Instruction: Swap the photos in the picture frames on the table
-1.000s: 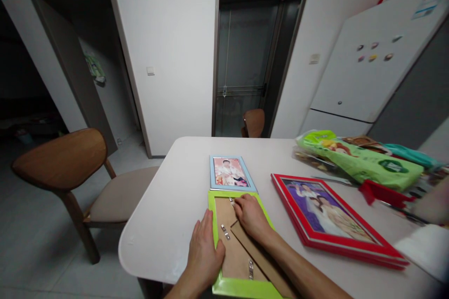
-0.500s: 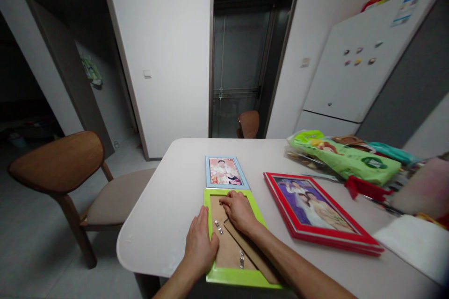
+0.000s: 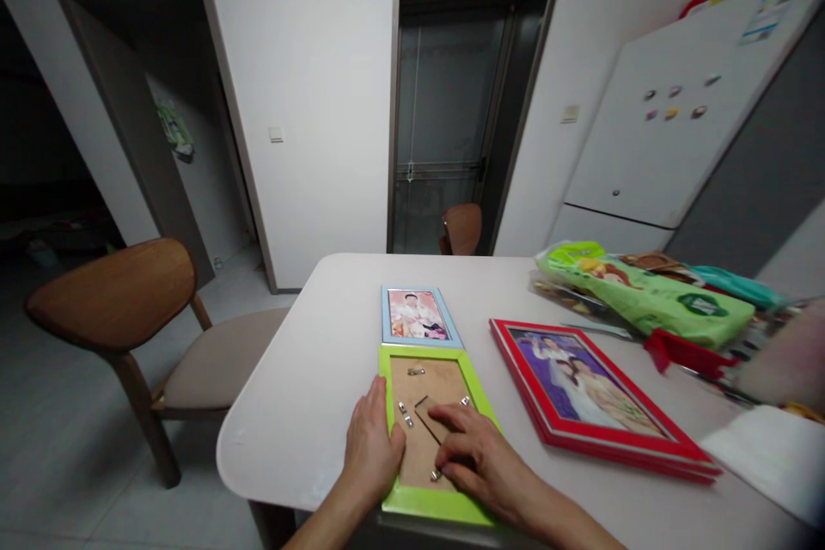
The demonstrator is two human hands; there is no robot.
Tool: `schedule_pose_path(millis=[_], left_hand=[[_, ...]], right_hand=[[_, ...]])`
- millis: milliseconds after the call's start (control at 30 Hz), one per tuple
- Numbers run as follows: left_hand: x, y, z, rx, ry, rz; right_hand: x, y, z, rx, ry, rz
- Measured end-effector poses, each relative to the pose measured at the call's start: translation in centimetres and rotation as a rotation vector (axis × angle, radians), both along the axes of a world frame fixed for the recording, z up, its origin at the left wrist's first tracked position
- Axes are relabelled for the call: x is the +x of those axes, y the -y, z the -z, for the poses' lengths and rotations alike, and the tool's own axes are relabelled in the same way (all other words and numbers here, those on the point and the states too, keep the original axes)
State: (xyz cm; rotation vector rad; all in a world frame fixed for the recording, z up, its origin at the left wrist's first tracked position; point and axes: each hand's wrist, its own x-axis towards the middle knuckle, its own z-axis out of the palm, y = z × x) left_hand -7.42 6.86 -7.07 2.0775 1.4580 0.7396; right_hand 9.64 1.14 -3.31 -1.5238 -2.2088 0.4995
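Note:
A green picture frame (image 3: 480, 395) lies face down on the table, its brown backboard (image 3: 412, 447) and small metal clips (image 3: 416, 372) showing. My left hand (image 3: 374, 438) holds the frame's left border, fingers along the outer side and thumb over the edge. Curled over the lower part of the backboard, my right hand (image 3: 480, 455) has its fingertips at the bottom metal clip (image 3: 436, 474). That hand partly covers the brown stand leg (image 3: 426, 412). Just beyond the green frame, a light blue picture frame (image 3: 422, 315) lies photo side up.
Red picture frames (image 3: 541, 412) are stacked to the right, a photo on top. Farther right are a green package (image 3: 676, 301), a red-handled tool (image 3: 689, 352) and white tissue (image 3: 773, 455). A wooden chair (image 3: 116, 301) stands left of the table (image 3: 302, 378).
My right hand has moved from the top clip down toward the bottom clip, uncovering the top one and another at the right. My left hand stays at the frame's left border.

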Motion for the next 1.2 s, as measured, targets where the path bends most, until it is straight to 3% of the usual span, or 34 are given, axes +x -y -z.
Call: schedule_pose_path(millis=[233,400,567,700,800,933,1067,1200], left_hand=[[-0.1,0.1,-0.1,-0.015,0.034,0.001],[-0.2,0.1,-0.3,-0.029,0.128,0.013],[0.4,-0.2,-1.2,-0.066,0.314,0.003],[0.3,-0.4,-2.7,-0.154,0.516,-0.006],[-1.8,-0.7,-3.5,-0.254,0.626,-0.027],[-6.5,-1.5,-3.1,-0.320,0.666,-0.122],[-10.3,-2.4,-2.0,-0.332,0.591,-0.185],[-11.6,-3.1,-1.9,-0.243,0.449,-0.244]], right_hand=[[-0.2,-1.0,0.8,0.081,-0.015,0.210],[-0.2,-1.6,0.9,0.097,0.013,0.255],[-0.7,-1.3,-1.1,0.145,0.028,0.305],[-1.6,-0.9,-2.8,0.174,-0.073,0.255],[-0.4,-1.1,-2.5,0.172,-0.139,0.328],[2.9,-1.7,0.1,0.089,-0.015,0.530],[4.2,-2.3,1.8,0.018,-0.043,0.591],[4.3,-2.5,1.4,-0.049,-0.176,0.644]])
